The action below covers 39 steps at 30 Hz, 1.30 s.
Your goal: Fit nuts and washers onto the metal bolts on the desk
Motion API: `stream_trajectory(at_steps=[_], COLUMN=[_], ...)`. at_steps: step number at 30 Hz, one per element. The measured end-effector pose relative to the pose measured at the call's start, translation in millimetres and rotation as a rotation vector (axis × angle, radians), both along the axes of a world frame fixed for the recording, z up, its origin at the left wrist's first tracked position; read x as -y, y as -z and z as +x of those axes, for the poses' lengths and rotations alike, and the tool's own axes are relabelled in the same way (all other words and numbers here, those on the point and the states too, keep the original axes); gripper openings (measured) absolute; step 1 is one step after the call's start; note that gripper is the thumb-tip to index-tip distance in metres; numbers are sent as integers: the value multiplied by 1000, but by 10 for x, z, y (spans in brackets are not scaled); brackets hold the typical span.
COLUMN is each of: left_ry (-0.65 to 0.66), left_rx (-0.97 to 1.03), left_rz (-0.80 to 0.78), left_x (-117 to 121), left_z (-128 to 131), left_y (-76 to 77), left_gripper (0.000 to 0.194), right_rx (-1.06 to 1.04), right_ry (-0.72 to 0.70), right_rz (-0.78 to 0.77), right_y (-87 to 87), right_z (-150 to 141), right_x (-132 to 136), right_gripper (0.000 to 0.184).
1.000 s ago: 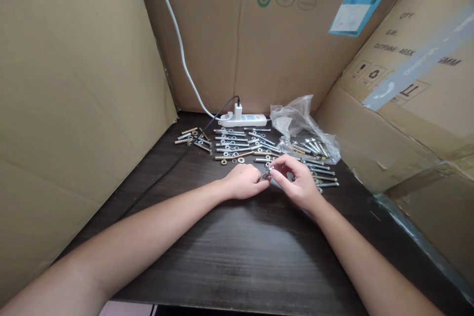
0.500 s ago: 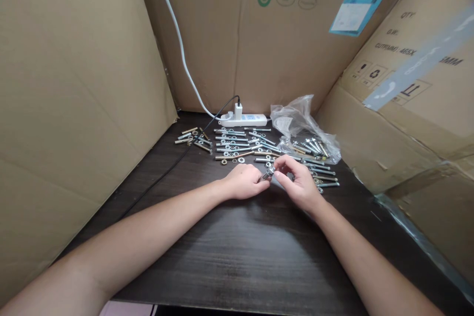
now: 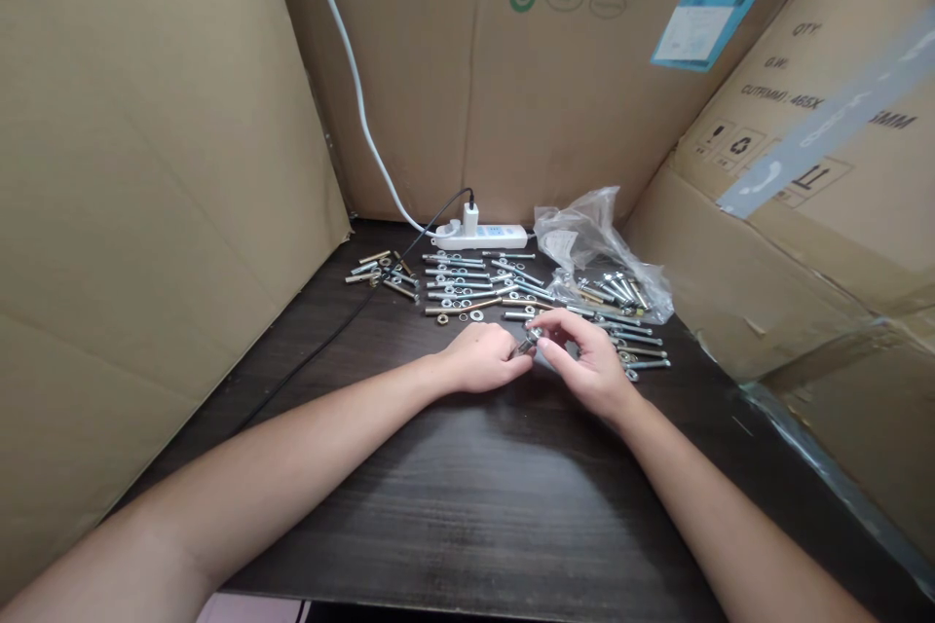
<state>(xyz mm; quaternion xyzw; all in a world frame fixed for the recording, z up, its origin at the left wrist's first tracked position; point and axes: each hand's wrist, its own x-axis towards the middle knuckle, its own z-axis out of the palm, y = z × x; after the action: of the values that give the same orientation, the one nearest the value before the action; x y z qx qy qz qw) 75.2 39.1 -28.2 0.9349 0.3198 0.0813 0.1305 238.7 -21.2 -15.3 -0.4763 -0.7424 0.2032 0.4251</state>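
My left hand is closed around a metal bolt, most of which is hidden in the fist. The bolt's end sticks out to the right, with what looks like a nut on it. Thumb and index finger of my right hand are curled about that nut. Just beyond the hands lie rows of loose bolts, metal sleeves, nuts and a flat washer. More bolts lie by the right hand, partly covered by it.
A white power strip with a plugged-in charger stands behind the rows. A clear plastic bag with bolts sits at the back right. A black cable crosses the dark table. Cardboard walls enclose three sides.
My right index finger has stretched forward and left over the nut, while the thumb stays near it. The left hand and the bolt have hardly moved.
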Motion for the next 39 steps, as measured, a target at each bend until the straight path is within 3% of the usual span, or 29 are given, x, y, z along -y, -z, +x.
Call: stream_trajectory(at_steps=[5, 12, 18, 25, 31, 39], left_ry=[-13, -13, 10, 20, -3, 3], left_rx=[-20, -14, -36, -10, -34, -51], left_rz=[-3, -14, 3, -15, -27, -20], left_x=[3, 7, -6, -8, 5, -1], left_z=[9, 2, 4, 1, 2, -2], left_y=[1, -6, 19, 24, 4, 4], left_gripper=[50, 45, 50, 47, 47, 47], right_rx=[14, -15, 45, 113, 75, 124], right_ry=[31, -38, -15, -8, -9, -9], right_rz=[-47, -51, -37, -62, -65, -71], right_y=[-12, -15, -24, -26, -30, -4], right_z=[-11, 4, 15, 14, 24, 18], right_x=[1, 4, -7, -8, -4, -13], right_gripper=[11, 15, 4, 30, 6, 27])
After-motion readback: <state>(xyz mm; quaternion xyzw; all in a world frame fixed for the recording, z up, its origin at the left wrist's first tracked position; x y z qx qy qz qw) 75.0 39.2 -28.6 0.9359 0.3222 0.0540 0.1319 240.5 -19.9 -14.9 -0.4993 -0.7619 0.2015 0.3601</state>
